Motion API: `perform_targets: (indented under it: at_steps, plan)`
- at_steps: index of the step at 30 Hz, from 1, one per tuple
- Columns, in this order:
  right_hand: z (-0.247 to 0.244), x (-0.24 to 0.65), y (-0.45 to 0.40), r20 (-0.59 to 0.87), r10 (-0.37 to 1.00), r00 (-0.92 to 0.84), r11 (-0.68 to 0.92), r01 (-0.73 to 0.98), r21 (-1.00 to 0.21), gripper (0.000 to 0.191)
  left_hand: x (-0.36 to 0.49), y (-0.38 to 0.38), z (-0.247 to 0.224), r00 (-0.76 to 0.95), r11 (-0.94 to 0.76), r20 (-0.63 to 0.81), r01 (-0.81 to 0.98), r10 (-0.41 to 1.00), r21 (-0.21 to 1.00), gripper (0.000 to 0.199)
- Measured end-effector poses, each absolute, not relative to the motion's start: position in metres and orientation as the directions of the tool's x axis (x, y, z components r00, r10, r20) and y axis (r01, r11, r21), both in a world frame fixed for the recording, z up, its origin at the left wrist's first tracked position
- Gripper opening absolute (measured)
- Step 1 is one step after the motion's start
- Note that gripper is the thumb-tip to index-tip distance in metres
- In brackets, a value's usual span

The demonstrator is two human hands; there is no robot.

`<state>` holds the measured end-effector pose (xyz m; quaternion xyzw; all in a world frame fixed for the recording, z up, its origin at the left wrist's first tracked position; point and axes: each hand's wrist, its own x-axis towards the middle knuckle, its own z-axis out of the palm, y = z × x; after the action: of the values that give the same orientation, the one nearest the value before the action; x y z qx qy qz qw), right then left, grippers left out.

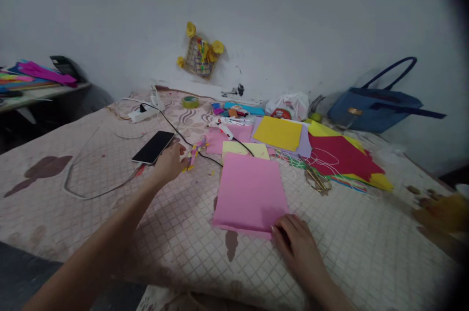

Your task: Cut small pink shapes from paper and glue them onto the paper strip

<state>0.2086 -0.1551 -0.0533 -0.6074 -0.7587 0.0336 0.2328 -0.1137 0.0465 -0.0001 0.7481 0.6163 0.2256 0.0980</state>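
A pink sheet of paper (252, 193) lies in front of me, its near edge folded over in a narrow strip. My right hand (295, 240) rests at its lower right corner, thumb and fingers closed on that edge. Farther off to the left, my left hand (170, 162) reaches over the cloth with its fingers apart and nothing seen in them. It is beside the lower right end of a dark-screened phone (154, 147). Just right of its fingertips lies a small purple and yellow paper piece (197, 150).
Beyond the pink sheet lie a glue gun (225, 130), a yellow sheet (278, 133) and red sheets (342, 155). Gold-handled scissors (318, 180) and white string lie to the right. A power strip (142, 113), tape roll (190, 101) and blue bag (377, 108) stand toward the wall.
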Motion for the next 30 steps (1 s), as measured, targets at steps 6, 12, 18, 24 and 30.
perform_targets:
  at_steps: [6,12,18,24,30]
  plan:
    - [-0.056,0.21,-0.155,0.325,0.932,-0.161,0.276,0.896,-0.348,0.013,-0.113,0.057,-0.012,0.123,-0.176,0.141,0.867,0.982,0.467,0.033]
    - [-0.057,0.21,-0.155,0.346,0.925,-0.158,0.279,0.9,-0.335,0.012,-0.116,0.06,-0.014,0.054,-0.122,0.132,0.808,0.99,0.577,0.034]
    - [-0.056,0.21,-0.154,0.365,0.915,-0.171,0.29,0.909,-0.3,0.014,-0.121,0.068,-0.008,0.013,-0.063,0.069,0.596,0.998,0.8,0.035]
    - [-0.055,0.209,-0.155,0.342,0.926,-0.158,0.269,0.912,-0.309,0.013,-0.121,0.064,0.005,0.117,0.114,-0.151,0.275,0.982,0.955,0.038]
    - [-0.055,0.209,-0.154,0.338,0.928,-0.156,0.268,0.911,-0.314,0.012,-0.121,0.057,0.009,0.224,0.251,-0.26,0.069,0.939,0.966,0.026]
